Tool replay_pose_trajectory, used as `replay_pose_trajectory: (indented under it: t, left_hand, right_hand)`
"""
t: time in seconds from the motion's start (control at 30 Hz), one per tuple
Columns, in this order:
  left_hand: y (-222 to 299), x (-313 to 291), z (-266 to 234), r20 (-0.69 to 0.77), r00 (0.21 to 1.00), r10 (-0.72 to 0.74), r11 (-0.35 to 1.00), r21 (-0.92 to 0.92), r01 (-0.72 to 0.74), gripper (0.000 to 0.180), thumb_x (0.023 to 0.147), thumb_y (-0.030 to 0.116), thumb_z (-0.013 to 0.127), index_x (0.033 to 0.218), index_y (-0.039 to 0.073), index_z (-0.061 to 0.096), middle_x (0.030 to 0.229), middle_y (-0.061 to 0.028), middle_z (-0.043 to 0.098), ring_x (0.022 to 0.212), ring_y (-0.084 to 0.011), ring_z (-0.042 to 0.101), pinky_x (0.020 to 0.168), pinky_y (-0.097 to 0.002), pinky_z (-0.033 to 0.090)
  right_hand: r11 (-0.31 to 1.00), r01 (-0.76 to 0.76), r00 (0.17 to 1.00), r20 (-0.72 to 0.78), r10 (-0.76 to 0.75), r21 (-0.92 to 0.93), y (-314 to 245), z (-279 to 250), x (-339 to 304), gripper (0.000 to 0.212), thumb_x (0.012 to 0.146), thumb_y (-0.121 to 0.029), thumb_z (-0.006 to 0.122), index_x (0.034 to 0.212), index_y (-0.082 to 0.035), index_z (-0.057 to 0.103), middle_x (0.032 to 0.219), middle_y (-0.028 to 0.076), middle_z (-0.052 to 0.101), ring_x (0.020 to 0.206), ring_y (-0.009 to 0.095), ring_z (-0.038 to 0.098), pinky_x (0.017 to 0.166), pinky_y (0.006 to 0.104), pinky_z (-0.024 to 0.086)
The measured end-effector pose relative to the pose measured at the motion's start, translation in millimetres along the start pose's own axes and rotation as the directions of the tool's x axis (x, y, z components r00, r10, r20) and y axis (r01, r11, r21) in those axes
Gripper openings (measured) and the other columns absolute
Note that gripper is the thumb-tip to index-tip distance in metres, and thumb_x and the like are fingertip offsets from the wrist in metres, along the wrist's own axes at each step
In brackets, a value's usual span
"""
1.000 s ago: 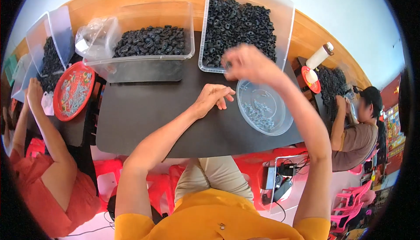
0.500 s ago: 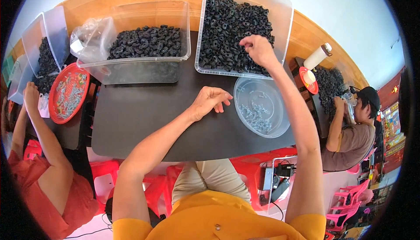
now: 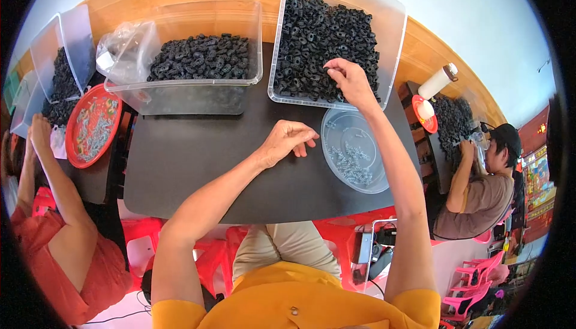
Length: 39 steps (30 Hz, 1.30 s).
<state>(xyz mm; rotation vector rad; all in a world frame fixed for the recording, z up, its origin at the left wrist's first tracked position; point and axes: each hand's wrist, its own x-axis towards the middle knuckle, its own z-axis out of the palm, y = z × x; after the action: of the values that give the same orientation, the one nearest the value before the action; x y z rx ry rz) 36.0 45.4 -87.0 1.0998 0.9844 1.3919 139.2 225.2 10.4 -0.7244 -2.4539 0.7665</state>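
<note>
Over the tall clear bin [image 3: 393, 59] at the far side of the table, my right hand [image 3: 351, 83] pinches a small black plastic part [image 3: 326, 69] at the top of a heap of similar hollow black parts [image 3: 324, 35]. My left hand [image 3: 288, 143] hovers above the middle of the table, thumb and forefinger pressed together; anything between them is too small to make out. Just right of its fingertips lies a round clear plastic tray [image 3: 384, 176] with many small metal pieces [image 3: 354, 164], perhaps springs or screws, in its near part. My right forearm passes over the tray's right side.
Left of the tall bin stands a second clear bin [image 3: 192, 98] of black parts [image 3: 201, 59] with a crumpled plastic bag [image 3: 126, 53]. A red tray [image 3: 72, 143] sits near a person in red [image 3: 72, 257]. Another person [image 3: 480, 191] works at the right, near a white bottle [image 3: 435, 83].
My right hand has drawn slightly nearer me and closed thumb and forefinger at the black parts. The left hand stays almost still. The left person's two hands have come together.
</note>
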Motion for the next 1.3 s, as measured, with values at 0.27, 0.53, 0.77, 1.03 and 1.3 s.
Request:
replay_pose_trajectory:
  t: [0.27,0.53,0.77,1.03,1.3]
  left_hand:
    - [3,-1,-7,-0.001,0.999,-0.038,0.978,-0.204,0.037,0.026,0.086,0.020,0.057,0.101,0.000,0.061,0.086,-0.0069,0.064,0.062,-0.0078,0.058,0.057,-0.0196,0.047]
    - [2,2,-3,0.173,0.985,-0.009,0.998,-0.064,0.020,0.022,0.080,0.008,0.064,0.100,0.000,0.062,0.088,-0.0055,0.065,0.072,-0.0093,0.060,0.067,-0.0220,0.050]
    - [2,-2,-7,0.087,0.995,-0.053,0.997,-0.054,0.058,0.018,0.081,0.009,0.064,0.096,0.000,0.063,0.082,-0.0051,0.064,0.070,-0.0099,0.061,0.064,-0.0219,0.051]
    - [0,2,-11,0.086,0.995,-0.053,0.962,-0.262,0.074,0.016,0.083,0.007,0.061,0.097,0.000,0.060,0.088,-0.0095,0.064,0.077,-0.0153,0.064,0.070,-0.0247,0.054]
    - [-1,7,-11,0.086,0.996,-0.030,0.950,-0.306,0.055,0.015,0.083,0.005,0.060,0.097,0.000,0.058,0.093,-0.0102,0.063,0.083,-0.0177,0.064,0.074,-0.0269,0.054]
  right_hand:
    - [0.877,-0.189,0.970,0.221,0.098,0.442,-30,8,-82,0.011,0.081,-0.004,0.059,0.092,0.000,0.059,0.079,0.003,0.061,0.067,0.011,0.060,0.063,0.0229,0.049]
    - [0.996,-0.074,0.969,-0.235,0.081,0.040,-52,55,-147,0.010,0.073,0.000,0.062,0.083,0.001,0.063,0.081,0.013,0.061,0.069,0.022,0.062,0.059,0.0309,0.049]
    - [0.994,-0.106,0.971,-0.213,0.112,0.041,-26,24,-135,0.017,0.071,0.001,0.058,0.087,-0.002,0.064,0.083,0.014,0.062,0.073,0.025,0.063,0.064,0.0328,0.051]
    - [0.866,-0.018,0.999,-0.038,-0.001,-0.500,39,17,-114,0.012,0.073,-0.002,0.057,0.083,-0.004,0.063,0.089,0.018,0.061,0.080,0.036,0.059,0.071,0.0434,0.048]
    - [0.937,-0.041,0.997,-0.076,0.016,-0.346,36,16,-116,0.010,0.076,-0.002,0.055,0.085,-0.001,0.059,0.088,0.020,0.059,0.075,0.038,0.059,0.070,0.0430,0.048]
